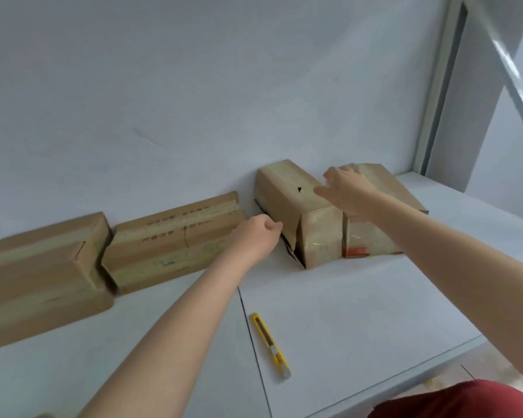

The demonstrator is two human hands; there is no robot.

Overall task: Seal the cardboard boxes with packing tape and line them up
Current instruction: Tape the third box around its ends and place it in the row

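Four brown cardboard boxes are sitting in a row on the white bench (344, 312), backed against the pale wall (194, 86). All are closed, so their contents are not showing.

The far-left box (43, 276) and the second box (175, 242) are touching at a corner, and printed characters are showing on the second. The third box (287, 194) and the rightmost box (390, 188) are standing side by side, touching. Glossy clear tape is running over the tops and ends of all four, and the rightmost is carrying an orange patch low on its near end.

My right hand (347, 188) is lying spread across the tops of the third and rightmost boxes. My left hand (254, 236) is meeting the third box's left side with curled fingers; I cannot tell whether it is pinching anything.

A yellow utility knife (271, 345) is lying on the bench nearer me.
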